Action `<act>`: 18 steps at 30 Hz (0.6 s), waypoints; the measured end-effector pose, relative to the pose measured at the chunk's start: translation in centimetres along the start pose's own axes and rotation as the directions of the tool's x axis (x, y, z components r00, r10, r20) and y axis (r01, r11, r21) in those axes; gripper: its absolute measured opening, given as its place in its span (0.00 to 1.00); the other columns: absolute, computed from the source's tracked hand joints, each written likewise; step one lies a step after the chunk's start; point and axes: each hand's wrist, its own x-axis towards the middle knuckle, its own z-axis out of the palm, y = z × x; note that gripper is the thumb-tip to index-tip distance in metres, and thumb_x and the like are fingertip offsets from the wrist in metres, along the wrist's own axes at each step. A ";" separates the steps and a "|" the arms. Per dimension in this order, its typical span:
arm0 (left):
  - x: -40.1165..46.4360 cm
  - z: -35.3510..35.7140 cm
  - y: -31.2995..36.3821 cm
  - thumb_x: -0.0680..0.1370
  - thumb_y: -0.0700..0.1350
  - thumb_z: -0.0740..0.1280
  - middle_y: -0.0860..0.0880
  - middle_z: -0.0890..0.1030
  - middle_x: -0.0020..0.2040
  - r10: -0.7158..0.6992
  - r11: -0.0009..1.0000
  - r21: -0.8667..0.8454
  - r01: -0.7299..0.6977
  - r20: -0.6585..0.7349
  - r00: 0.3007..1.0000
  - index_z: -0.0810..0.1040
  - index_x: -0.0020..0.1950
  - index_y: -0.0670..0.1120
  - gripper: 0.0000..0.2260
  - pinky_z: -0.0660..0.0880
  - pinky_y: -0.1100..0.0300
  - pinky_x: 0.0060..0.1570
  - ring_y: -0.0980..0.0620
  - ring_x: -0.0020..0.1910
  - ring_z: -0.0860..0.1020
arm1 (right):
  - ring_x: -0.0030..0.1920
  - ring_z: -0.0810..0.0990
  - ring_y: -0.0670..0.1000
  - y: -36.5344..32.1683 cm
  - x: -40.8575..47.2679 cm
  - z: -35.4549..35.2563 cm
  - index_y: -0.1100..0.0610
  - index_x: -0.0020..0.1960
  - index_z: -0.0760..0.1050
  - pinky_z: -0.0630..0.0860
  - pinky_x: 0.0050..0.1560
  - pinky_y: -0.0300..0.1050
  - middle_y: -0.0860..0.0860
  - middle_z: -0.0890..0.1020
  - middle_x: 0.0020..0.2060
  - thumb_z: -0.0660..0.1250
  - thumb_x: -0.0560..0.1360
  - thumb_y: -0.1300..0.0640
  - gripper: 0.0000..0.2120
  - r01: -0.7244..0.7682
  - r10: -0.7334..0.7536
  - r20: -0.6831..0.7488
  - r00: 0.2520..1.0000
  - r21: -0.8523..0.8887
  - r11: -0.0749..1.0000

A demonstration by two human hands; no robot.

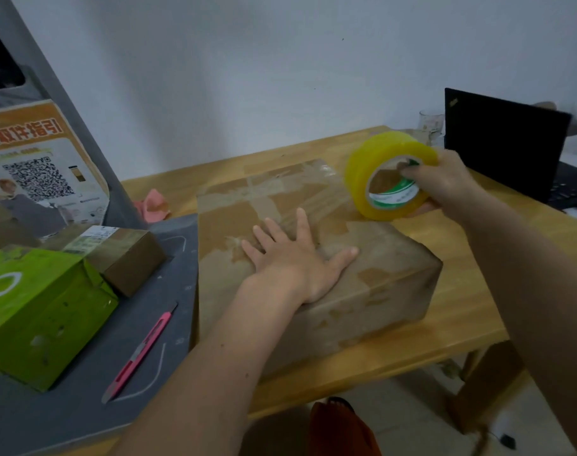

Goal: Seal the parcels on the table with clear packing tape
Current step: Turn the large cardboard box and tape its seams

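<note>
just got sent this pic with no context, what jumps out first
The yellow tape roll, held up by the right hand above the far right corner of the big brown box in the middle of the wooden table. The left hand lies flat on the box top. At left, a bright green box sits beside a pink cutter on a grey mat.

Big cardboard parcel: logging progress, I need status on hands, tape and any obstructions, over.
Left hand flat on big parcel. Right hand grips tape roll, raised at far corner. Pink knife lies aside; nothing blocking.
</note>
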 end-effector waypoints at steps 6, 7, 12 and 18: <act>0.0 0.0 -0.1 0.72 0.78 0.46 0.37 0.35 0.79 0.008 1.000 0.008 -0.008 0.010 1.000 0.32 0.79 0.58 0.44 0.36 0.32 0.73 0.34 0.78 0.35 | 0.50 0.80 0.61 0.4 0.4 -1.0 0.55 0.56 0.77 0.79 0.29 0.48 0.58 0.80 0.50 0.67 0.79 0.52 0.09 0.089 -0.102 -0.084 0.991 -0.146 0.985; 0.0 0.0 -0.1 0.72 0.78 0.45 0.37 0.35 0.79 0.013 1.000 0.012 -0.013 0.013 1.000 0.32 0.79 0.59 0.43 0.35 0.32 0.73 0.34 0.78 0.35 | 0.49 0.79 0.61 0.5 0.4 -1.3 0.54 0.53 0.77 0.79 0.33 0.51 0.57 0.80 0.48 0.66 0.78 0.52 0.07 0.108 -0.133 -0.104 0.986 -0.217 0.970; -0.1 -0.1 -0.2 0.72 0.78 0.44 0.37 0.35 0.79 0.022 0.999 0.030 -0.022 0.026 0.999 0.32 0.78 0.60 0.42 0.35 0.31 0.72 0.34 0.78 0.35 | 0.50 0.79 0.60 1.3 0.8 -2.0 0.50 0.55 0.75 0.81 0.39 0.56 0.55 0.79 0.49 0.67 0.78 0.51 0.08 0.140 -0.181 -0.107 0.978 -0.309 0.941; -0.5 -0.1 -0.2 0.73 0.77 0.43 0.38 0.36 0.80 0.029 0.998 0.047 -0.031 0.024 0.999 0.33 0.79 0.59 0.41 0.36 0.30 0.72 0.35 0.78 0.35 | 0.44 0.80 0.61 1.8 1.9 -2.7 0.53 0.54 0.75 0.81 0.43 0.59 0.57 0.80 0.47 0.67 0.78 0.49 0.09 0.189 -0.265 -0.095 0.960 -0.481 0.856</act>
